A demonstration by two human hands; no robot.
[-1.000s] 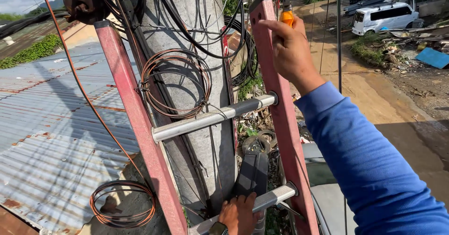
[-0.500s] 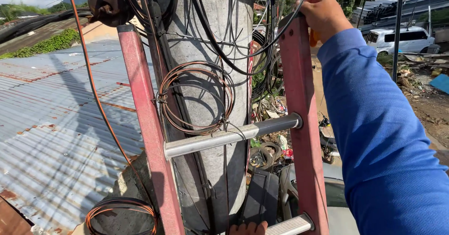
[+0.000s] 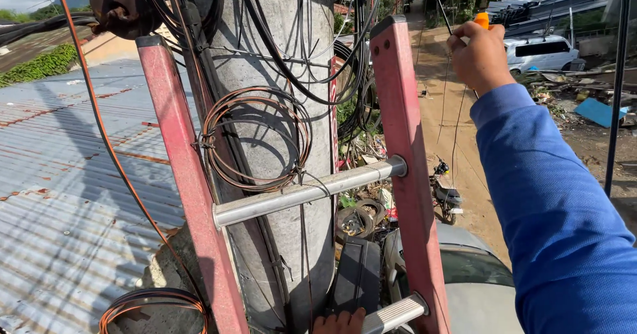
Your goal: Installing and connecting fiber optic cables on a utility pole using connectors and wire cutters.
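head view: a red ladder [image 3: 411,174] is seen leaning against a grey concrete pole [image 3: 279,62] hung with black cables. the right hand [image 3: 479,56], in a blue sleeve [image 3: 557,214], is raised just beyond the ladder's right rail, well above a dirt road; it is closed in a fist around an orange-handled tool [image 3: 482,20], of which only the handle tip shows above the fingers, while a thin dark shaft or wire runs down below the hand. the left hand [image 3: 340,321] is seen only in part at the bottom edge, its fingertips laid on the lower rung [image 3: 395,314]; whether they curl around the rung cannot be told.

the tool is judged light and stiff, with a smooth plastic handle that could slip in a damp palm, so it is best held around the handle's middle in a full wrap, as it is now. the thin wires near it are judged springy and easily snagged.

counted: one ladder with two red rails and two metal rungs in view; one pole; two coils of brown wire, one on the pole [image 3: 255,141] and one at the lower left [image 3: 152,311]; one white van [image 3: 541,52]; one motorbike [image 3: 443,188] on the road below.
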